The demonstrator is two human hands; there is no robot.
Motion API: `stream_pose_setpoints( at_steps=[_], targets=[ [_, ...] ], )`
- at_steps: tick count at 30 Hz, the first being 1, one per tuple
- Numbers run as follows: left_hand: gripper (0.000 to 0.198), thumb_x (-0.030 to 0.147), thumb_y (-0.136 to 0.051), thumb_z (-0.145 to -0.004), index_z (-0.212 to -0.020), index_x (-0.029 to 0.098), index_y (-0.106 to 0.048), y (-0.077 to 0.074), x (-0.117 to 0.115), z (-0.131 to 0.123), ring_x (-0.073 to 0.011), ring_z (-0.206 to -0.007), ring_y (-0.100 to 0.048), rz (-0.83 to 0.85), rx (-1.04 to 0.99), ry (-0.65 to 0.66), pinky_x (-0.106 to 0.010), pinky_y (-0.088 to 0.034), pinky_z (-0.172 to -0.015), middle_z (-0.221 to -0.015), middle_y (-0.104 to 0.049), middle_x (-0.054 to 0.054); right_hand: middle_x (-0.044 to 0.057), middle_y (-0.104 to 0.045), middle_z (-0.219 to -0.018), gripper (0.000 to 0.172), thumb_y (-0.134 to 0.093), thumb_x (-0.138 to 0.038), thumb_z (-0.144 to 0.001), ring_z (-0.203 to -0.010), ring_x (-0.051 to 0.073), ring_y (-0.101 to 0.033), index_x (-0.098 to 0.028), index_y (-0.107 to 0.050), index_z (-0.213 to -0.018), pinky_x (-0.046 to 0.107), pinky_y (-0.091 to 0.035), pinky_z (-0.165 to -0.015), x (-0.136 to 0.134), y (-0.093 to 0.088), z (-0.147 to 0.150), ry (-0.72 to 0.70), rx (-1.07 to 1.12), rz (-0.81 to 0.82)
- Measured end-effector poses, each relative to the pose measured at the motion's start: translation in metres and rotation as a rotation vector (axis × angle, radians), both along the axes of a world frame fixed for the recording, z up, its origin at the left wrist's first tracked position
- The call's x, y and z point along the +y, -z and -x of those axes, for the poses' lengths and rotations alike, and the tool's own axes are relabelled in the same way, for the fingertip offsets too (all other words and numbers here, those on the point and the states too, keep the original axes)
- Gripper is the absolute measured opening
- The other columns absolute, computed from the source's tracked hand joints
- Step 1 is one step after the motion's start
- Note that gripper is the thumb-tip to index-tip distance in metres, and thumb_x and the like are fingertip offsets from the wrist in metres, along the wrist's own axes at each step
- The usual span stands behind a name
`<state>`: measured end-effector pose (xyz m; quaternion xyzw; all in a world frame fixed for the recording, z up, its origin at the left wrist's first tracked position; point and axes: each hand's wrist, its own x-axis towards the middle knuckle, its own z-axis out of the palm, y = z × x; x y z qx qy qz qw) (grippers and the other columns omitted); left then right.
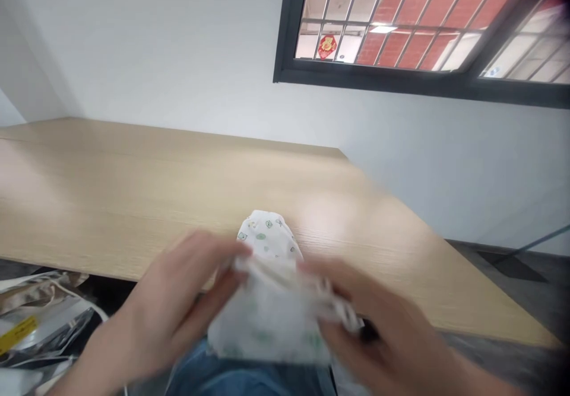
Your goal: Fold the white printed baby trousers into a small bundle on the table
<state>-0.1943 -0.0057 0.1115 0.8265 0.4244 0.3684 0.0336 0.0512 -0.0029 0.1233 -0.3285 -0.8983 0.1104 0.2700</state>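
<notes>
A small white cloth item with green printed patterns (271, 289) is held over the near edge of a light wooden table (178, 188). My left hand (173, 307) grips its left side with fingers closed on the fabric. My right hand (378, 325) grips its right side, fingers pinched on the fabric. Both hands and the lower cloth are smeared by motion. The cloth's upper rounded end rests on the tabletop.
Crumpled silvery plastic bags (40, 319) with a yellow label lie at the lower left below the table edge. My blue jeans (231, 378) show beneath the cloth. A white wall and a black-framed window (414, 81) stand behind. Dark floor lies to the right.
</notes>
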Motion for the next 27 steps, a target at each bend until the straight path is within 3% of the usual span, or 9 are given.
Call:
stream_pose_setpoints(
  at_steps=[4,7,10,12,14,18,21,24,27],
  targets=[
    [0.027,0.033,-0.033,-0.091,-0.095,0.019,-0.057,-0.012,0.088,-0.021,-0.0175,-0.081,-0.059,0.208,0.133,-0.162,-0.027,-0.044,-0.068,-0.090,-0.064,-0.002,0.002,-0.062,-0.081,0.036,-0.045,-0.023,-0.084,-0.062,0.015,-0.057,-0.019,-0.049,-0.120,0.025,-0.047,-0.053,0.090,0.001,0.012,0.197,0.091,0.059],
    [0.028,0.024,-0.033,-0.088,-0.086,0.015,-0.059,0.004,0.144,-0.030,-0.0200,-0.071,-0.059,0.363,0.306,-0.228,-0.030,-0.044,-0.063,-0.079,-0.064,-0.007,0.002,-0.062,-0.079,0.039,-0.043,-0.020,-0.085,-0.063,0.016,-0.057,-0.017,-0.047,-0.123,0.028,-0.048,-0.055,0.146,0.022,0.016,0.284,-0.033,0.188],
    [0.029,0.020,-0.035,-0.086,-0.088,0.011,-0.062,0.025,0.162,-0.032,-0.0256,-0.086,-0.060,0.387,0.362,-0.221,-0.036,-0.045,-0.075,-0.090,-0.065,-0.014,0.013,-0.062,-0.100,0.038,-0.041,-0.011,-0.082,-0.086,0.022,-0.059,-0.009,-0.051,-0.119,0.036,-0.050,-0.073,0.167,0.045,0.016,0.291,-0.144,0.076],
    [0.036,0.022,-0.029,-0.091,-0.108,0.009,-0.058,0.033,0.154,-0.033,-0.0275,-0.111,-0.050,0.334,0.359,-0.188,-0.041,-0.038,-0.092,-0.117,-0.057,-0.017,0.016,-0.059,-0.112,0.035,-0.036,-0.008,-0.083,-0.101,0.024,-0.054,-0.008,-0.056,-0.113,0.041,-0.046,-0.086,0.159,0.053,0.016,0.198,-0.138,-0.140],
    [0.042,0.028,-0.021,-0.095,-0.127,0.015,-0.046,0.038,0.137,-0.037,-0.0217,-0.127,-0.035,0.280,0.353,-0.093,-0.038,-0.027,-0.104,-0.136,-0.044,-0.010,0.017,-0.060,-0.110,0.034,-0.033,-0.008,-0.085,-0.104,0.024,-0.054,-0.007,-0.059,-0.107,0.041,-0.044,-0.090,0.137,0.056,0.017,0.049,-0.136,-0.263],
    [0.043,0.036,-0.016,-0.097,-0.132,0.034,-0.040,0.047,0.124,-0.053,-0.0196,-0.137,-0.016,0.313,0.483,0.271,-0.042,-0.010,-0.111,-0.146,-0.031,0.005,0.017,-0.060,-0.112,0.032,-0.039,-0.017,-0.090,-0.109,0.025,-0.052,-0.005,-0.059,-0.111,0.039,-0.040,-0.097,0.078,0.062,0.030,-0.202,-0.331,-0.150],
    [0.040,0.040,-0.024,-0.096,-0.132,0.036,-0.040,0.056,0.152,-0.066,-0.0276,-0.138,-0.008,0.341,0.586,0.309,-0.054,-0.003,-0.108,-0.148,-0.024,0.003,0.021,-0.038,-0.137,0.052,-0.043,-0.032,-0.090,-0.128,0.033,-0.031,-0.002,-0.040,-0.133,0.049,-0.027,-0.106,0.041,0.077,0.041,-0.152,-0.414,-0.100],
    [0.043,0.039,-0.020,-0.096,-0.134,0.033,-0.039,0.061,0.191,-0.073,-0.0310,-0.133,-0.023,0.392,0.583,0.250,-0.057,-0.016,-0.104,-0.146,-0.029,-0.003,0.022,-0.020,-0.145,0.063,-0.042,-0.036,-0.090,-0.132,0.037,-0.017,0.002,-0.028,-0.139,0.050,-0.023,-0.107,0.018,0.089,0.045,-0.120,-0.426,-0.058],
    [0.042,0.036,-0.022,-0.095,-0.132,0.030,-0.042,0.065,0.215,-0.074,-0.0321,-0.128,-0.034,0.422,0.564,0.195,-0.057,-0.025,-0.100,-0.144,-0.033,-0.006,0.020,-0.017,-0.146,0.058,-0.038,-0.031,-0.092,-0.134,0.032,-0.014,0.001,-0.026,-0.140,0.044,-0.020,-0.110,0.007,0.087,0.042,-0.187,-0.426,-0.017]
  ],
)
